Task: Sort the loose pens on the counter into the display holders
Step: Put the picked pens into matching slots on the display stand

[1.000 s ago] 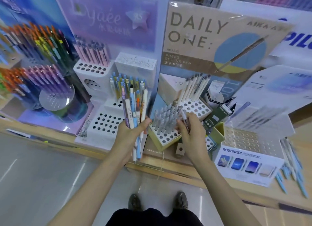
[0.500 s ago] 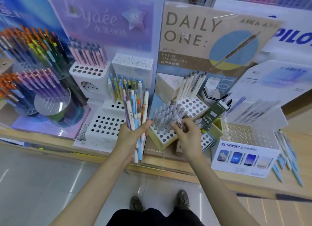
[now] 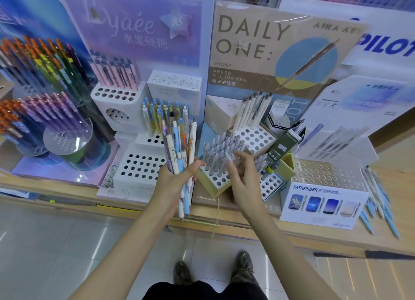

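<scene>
Pens (image 3: 179,149) bundled upright in the left grip (image 3: 177,180), fingers curled tight round them.
Right grip (image 3: 244,180) is blurred over grey pens (image 3: 216,149) standing in a holder (image 3: 205,185); pinching or spread, I cannot tell. More loose pens (image 3: 379,201) lie on the bench (image 3: 314,234).

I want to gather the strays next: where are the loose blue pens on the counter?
In the head view, the loose blue pens lie at the far right of the wooden counter, just right of the PATHFINDER box.
</scene>
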{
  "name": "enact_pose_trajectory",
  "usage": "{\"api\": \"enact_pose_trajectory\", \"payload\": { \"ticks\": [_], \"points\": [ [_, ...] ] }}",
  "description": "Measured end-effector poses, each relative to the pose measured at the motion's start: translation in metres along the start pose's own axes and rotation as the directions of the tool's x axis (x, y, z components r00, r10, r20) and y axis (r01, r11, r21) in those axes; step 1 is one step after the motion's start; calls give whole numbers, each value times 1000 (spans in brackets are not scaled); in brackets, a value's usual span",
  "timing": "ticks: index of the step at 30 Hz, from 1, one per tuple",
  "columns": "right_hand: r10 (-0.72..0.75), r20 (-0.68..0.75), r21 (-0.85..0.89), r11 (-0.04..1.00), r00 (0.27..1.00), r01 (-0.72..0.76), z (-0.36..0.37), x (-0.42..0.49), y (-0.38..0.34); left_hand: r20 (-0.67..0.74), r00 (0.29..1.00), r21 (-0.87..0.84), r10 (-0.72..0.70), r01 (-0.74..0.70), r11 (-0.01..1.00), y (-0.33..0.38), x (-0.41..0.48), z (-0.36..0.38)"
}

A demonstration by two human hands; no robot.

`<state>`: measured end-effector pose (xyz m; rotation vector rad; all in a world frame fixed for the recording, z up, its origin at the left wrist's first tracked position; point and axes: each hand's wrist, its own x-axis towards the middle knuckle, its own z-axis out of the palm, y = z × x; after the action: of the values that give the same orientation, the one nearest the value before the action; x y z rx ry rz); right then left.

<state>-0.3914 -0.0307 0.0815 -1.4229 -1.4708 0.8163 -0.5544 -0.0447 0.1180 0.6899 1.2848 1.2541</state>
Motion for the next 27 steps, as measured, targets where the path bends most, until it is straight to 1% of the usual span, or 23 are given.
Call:
{"api": "enact_pose_trajectory", "payload": {
  "ticks": [2, 4, 5, 6, 7, 10, 13, 15, 18, 21, 22, 23, 27],
  "points": [
    [84, -14, 218, 973, 996, -79, -4, -4, -1, 10, 1000, -8, 3, -3, 1000, 0, -1, -2],
    [175, -34, 393, 908, 984, -148, -10, -2, -5, 14, 1000, 3, 7, -7, 1000, 0, -1, -5],
    [223, -49, 442, 879, 973, -179, -12, 0, -7, 15, 1000, 4, 7, -7, 1000, -1, -1, -5],
    [247, -68, 450, 872, 967, -191, -14, 3, -8, 14, 1000, -1, 4, -4, 1000, -1, -1, -6],
    [243, -82, 432, 882, 967, -185, -16, 4, -9, 10, 1000, -6, -2, 2, 1000, -1, -2, -6],
    [156, -104, 352, 930, 982, -110, -16, 5, -8, -8, 1000, -14, -24, 24, 1000, -2, -3, -8],
    [165, -169, 331, 938, 972, -102, -13, 5, -8, -1, 1000, -8, -15, 15, 1000, -4, -2, -12],
    [135, -175, 279, 957, 975, -83, -10, 5, -9, -1, 1000, 3, -11, 11, 1000, -3, -3, -15],
    [48, -151, 128, 991, 987, -28, -5, 2, -10, -13, 1000, -10, -28, 28, 1000, -3, -4, -19],
    [-107, -140, -60, 993, 984, 99, -5, 0, -12, -22, 999, -32, -39, 38, 999, -3, -5, -23],
    [-142, -141, -97, 987, 980, 129, -5, -1, -13, -26, 999, -34, -40, 39, 999, -3, -5, -24],
    [-145, -141, -106, 986, 979, 131, -5, -1, -13, -30, 999, -35, -42, 41, 999, -3, -5, -25],
    [-40, -143, -26, 999, 989, 37, -1, -6, -11, -35, 999, -44, -42, 41, 998, -4, -5, -26]
  ]
}}
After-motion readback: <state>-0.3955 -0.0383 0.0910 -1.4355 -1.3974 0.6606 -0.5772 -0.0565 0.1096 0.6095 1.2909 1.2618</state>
